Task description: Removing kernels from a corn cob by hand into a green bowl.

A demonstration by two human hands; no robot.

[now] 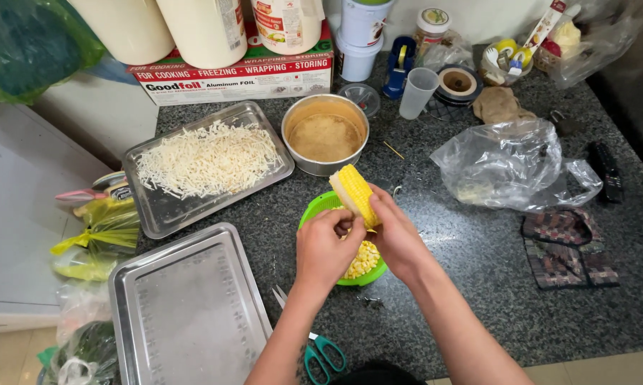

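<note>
Corn cob (355,192) sits gripped in the right hand (396,239), tilted over a green bowl (320,205) of kernels beneath the fingers; the left hand (326,249) pinches at its lower end. Beyond the fingertips stands a round metal pan (325,133), a tray of shredded cheese (206,158) left of it.

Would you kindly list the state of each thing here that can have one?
corn cob: held tilted, part stripped
left hand: fingers on the cob
right hand: gripping the cob
green bowl: holds loose kernels
upper tray: covered with shredded cheese
lower tray: bare
metal pot: lidless, part filled
scissors: closed
</note>
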